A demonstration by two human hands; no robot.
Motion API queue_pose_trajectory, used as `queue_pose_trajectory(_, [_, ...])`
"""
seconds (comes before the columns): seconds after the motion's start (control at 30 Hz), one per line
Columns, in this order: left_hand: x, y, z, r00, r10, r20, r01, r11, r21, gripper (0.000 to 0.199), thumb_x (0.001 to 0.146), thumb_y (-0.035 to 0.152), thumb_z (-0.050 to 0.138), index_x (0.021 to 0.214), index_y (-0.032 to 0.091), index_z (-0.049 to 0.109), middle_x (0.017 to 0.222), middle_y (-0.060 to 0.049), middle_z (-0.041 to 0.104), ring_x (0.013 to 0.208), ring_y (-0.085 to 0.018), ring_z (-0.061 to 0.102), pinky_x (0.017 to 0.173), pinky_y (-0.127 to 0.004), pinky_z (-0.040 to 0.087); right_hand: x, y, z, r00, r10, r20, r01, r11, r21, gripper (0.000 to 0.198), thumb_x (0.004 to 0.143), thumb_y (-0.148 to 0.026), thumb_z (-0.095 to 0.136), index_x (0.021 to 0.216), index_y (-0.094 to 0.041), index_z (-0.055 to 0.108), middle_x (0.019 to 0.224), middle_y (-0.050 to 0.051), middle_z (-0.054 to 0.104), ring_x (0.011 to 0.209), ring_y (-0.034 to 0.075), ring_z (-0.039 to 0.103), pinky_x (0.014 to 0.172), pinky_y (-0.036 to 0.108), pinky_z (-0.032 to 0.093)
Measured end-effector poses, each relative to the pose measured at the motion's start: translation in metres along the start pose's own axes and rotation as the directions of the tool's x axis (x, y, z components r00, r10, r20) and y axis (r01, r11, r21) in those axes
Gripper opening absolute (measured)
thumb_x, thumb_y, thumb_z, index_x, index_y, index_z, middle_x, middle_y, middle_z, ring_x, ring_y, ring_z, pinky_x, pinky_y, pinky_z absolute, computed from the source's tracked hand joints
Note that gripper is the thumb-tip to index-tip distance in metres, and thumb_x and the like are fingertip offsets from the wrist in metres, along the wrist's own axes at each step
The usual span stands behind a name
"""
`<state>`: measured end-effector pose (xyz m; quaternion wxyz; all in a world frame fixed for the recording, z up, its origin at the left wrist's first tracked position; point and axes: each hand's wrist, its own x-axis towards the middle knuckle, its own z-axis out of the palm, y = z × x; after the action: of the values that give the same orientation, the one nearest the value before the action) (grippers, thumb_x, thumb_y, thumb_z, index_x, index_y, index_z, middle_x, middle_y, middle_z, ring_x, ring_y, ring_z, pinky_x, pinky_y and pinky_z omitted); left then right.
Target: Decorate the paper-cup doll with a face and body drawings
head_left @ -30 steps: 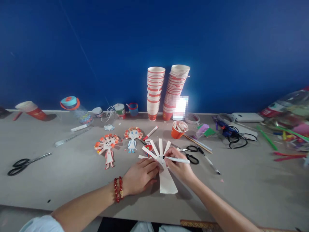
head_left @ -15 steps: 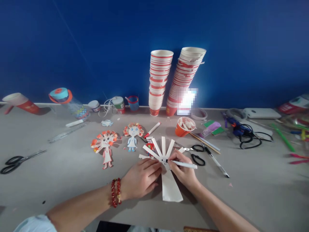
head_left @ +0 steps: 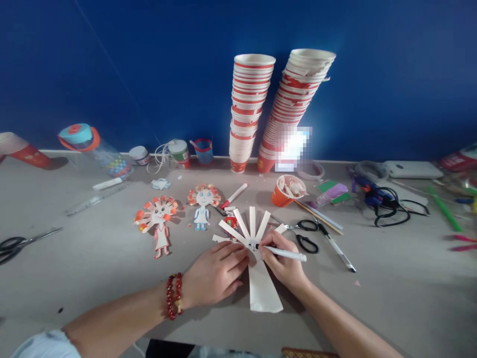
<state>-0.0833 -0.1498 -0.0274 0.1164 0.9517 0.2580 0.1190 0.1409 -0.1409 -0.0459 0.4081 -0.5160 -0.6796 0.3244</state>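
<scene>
Grey desk point(head_left: 93, 268), far edge along a blue wall point(head_left: 149, 59). At left, well back from the near edge: black-handled scissors point(head_left: 23, 242), lying flat. Next, a red-trimmed paper figure point(head_left: 161, 238) and, near it, closer to the far edge, a blue-trimmed paper figure point(head_left: 201, 217).

Left hand point(head_left: 216, 273): palm down, fingers together, clasping nothing that I can see; fingertips rest on the left side of a white paper cutout point(head_left: 263, 288). It lies toward the desk's near edge, narrow strips fanned toward the far edge, broad tail toward the near one. I judge it thin card: very light, springy, apt to skate unless pinned. Strips probably crease or tear at their roots; best hold is the broad tail or, flat-fingered, the round middle.

Right hand point(head_left: 285, 263): thumb and fingers closed in a narrow pinch round a white marker point(head_left: 286, 254), dark tip at that middle; touching or just above, I cannot tell. Barrel looks smooth and light; a low hold suits it.

Further right: second scissors point(head_left: 297, 227), then a clear pen point(head_left: 337, 247), slanting toward the near edge.
</scene>
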Motion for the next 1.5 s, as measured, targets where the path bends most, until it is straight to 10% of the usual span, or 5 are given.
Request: queue_pose_trajectory(1.5, [0.0001, 0.0008, -0.0004, 1.000, 0.007, -0.010, -0.007, 1.000, 0.014, 0.046, 0.095, 0.036, 0.055, 0.133, 0.011, 0.052, 0.135, -0.011, 0.056, 0.130, -0.025, 0.046, 0.117, -0.039, 0.034, -0.0017, 0.0004, 0.0005, 1.000, -0.011, -0.014, 0.011, 0.999, -0.048, 0.011, 0.076, -0.016, 0.051, 0.067, -0.022, 0.048, 0.053, -0.006, 0.046, 0.047, 0.010, 0.041, 0.047, 0.022, 0.033])
